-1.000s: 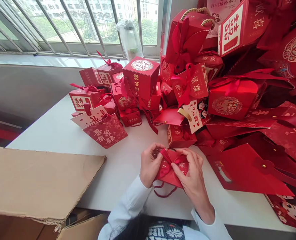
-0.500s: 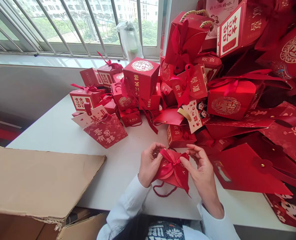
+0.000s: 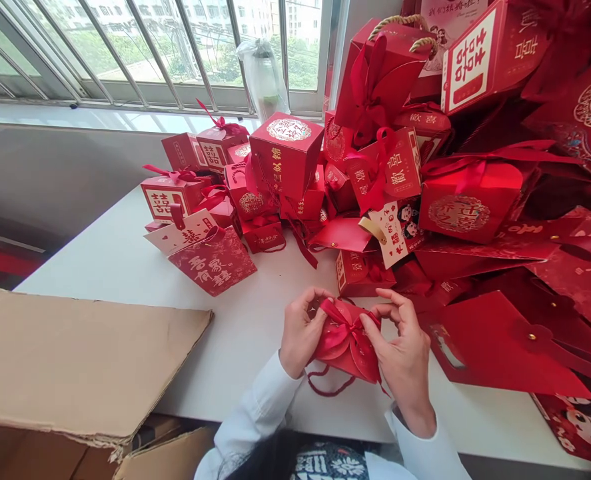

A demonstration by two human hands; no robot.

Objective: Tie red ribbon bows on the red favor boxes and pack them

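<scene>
A small red gift box [image 3: 348, 357] with curved, petal-like top flaps lies on the white table in front of me. A red ribbon bow [image 3: 348, 327] is tied across its top, and a dark red cord handle [image 3: 328, 385] loops out on the near side. My left hand [image 3: 302, 330] pinches the bow's left loop between thumb and fingers. On the other side, my right hand [image 3: 400, 343] pinches the right loop, with its outer fingers raised. Just behind, another red box [image 3: 362, 272] stands close to my fingertips.
Red gift boxes [image 3: 285, 157] are heaped along the back and right of the white table [image 3: 260, 320]. A flat red bag [image 3: 510, 340] lies right of my hand. A patterned red bag [image 3: 212, 260] leans at left. An open cardboard box [image 3: 85, 360] juts in at front left.
Both hands stay at the bow. My right thumb and fingers have drawn in closer on the right loop, and the ribbon's right tail has shifted slightly. The view has turned a little.
</scene>
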